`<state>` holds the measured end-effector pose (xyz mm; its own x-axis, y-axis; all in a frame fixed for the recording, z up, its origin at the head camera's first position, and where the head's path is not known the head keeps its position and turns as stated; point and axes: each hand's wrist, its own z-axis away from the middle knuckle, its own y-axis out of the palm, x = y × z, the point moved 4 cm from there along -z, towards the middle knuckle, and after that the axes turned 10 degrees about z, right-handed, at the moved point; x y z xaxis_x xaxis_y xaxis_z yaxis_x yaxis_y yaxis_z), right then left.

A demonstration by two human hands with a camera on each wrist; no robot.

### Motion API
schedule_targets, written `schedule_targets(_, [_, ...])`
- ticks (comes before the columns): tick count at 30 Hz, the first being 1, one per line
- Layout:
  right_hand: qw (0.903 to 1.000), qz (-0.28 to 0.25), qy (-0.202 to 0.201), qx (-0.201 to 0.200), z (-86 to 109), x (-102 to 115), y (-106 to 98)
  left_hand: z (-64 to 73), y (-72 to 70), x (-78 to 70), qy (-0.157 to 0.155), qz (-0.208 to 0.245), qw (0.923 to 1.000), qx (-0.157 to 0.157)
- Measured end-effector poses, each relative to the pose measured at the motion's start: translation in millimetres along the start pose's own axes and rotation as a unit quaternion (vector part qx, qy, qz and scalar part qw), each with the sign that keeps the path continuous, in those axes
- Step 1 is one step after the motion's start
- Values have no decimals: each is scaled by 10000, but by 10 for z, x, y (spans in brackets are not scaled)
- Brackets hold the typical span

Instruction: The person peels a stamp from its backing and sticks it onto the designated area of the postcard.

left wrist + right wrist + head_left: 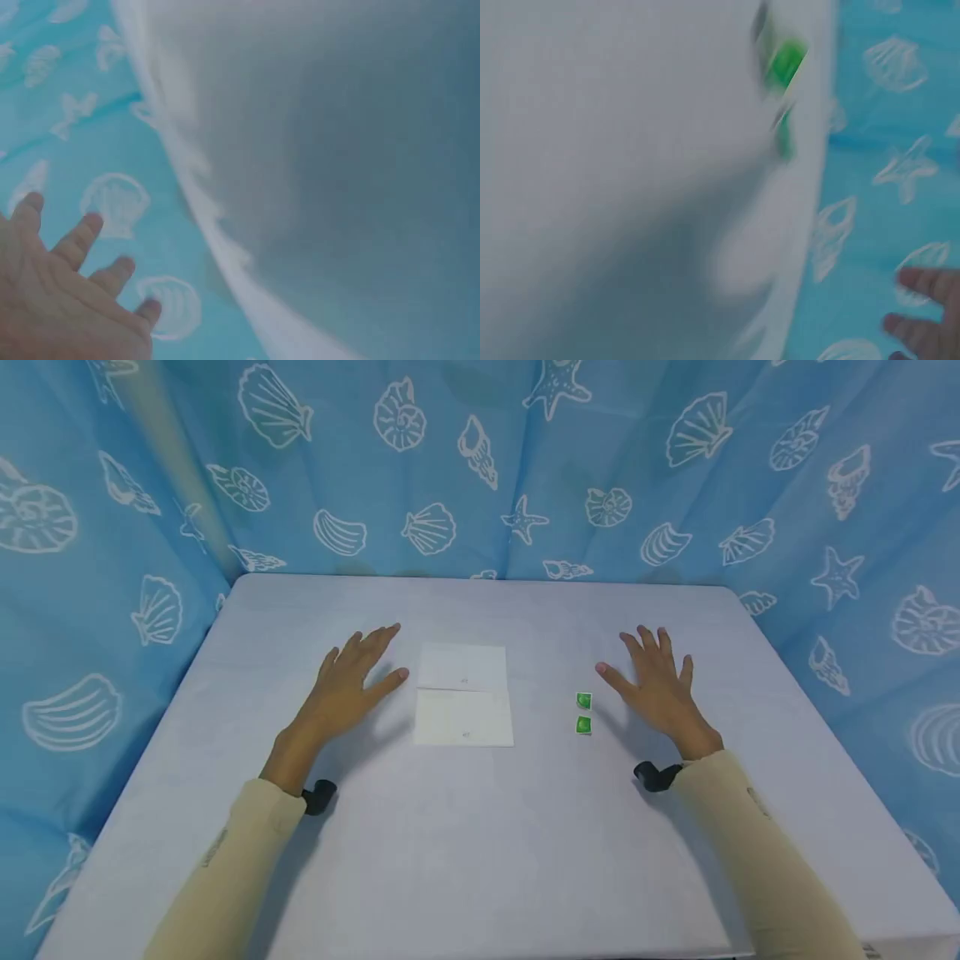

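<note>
Two white paper rectangles, an upper one (462,667) and a lower one (463,718), lie edge to edge on the table, each with a small faint mark; whether they are joined, I cannot tell. My left hand (341,689) hovers to their left with fingers spread, holding nothing. To the right of the papers lie two small green, white-edged squares like stamps, one (583,700) behind the other (583,725). My right hand (660,689) hovers just right of them, fingers apart and holding nothing. In the right wrist view the green squares (786,64) are blurred.
A white-covered table (450,852) spreads under both hands, which cast shadows on it. Blue curtain (465,468) with white shell and starfish drawings hangs behind the table and along both sides. A small black device sits at each wrist.
</note>
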<state>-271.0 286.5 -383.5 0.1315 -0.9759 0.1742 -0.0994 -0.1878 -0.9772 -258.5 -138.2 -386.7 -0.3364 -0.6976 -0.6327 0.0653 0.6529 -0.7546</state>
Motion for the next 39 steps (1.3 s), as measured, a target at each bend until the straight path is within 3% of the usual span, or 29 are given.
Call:
schedule_targets(7, [9873,-1210,-509,-894,343,175,-67,35,188,-594,570,1169,9914,-145])
schedule_targets(10, [9829,-1423,-668,-956,443,200,-44,24,346,-820,801,1368,9873,-101])
schedule_targets(13, [9808,-1474,-954,-850,486,225,9,14,496,-956,923,1528,9839,-35])
schedule_targets(21, [9682,-1418,-1932,-716,479,241,135,-51,821,-1105,1162,1636,9795,179])
schedule_targets(34, [9622,-1576,-2168,-482,429,127,241,-261,1168,-1306,1470,1684,9740,357])
schedule_targets(39, [9608,-1329,-2372,-533,435,96,245,-306,1223,-1346,1701,1789,9686,295])
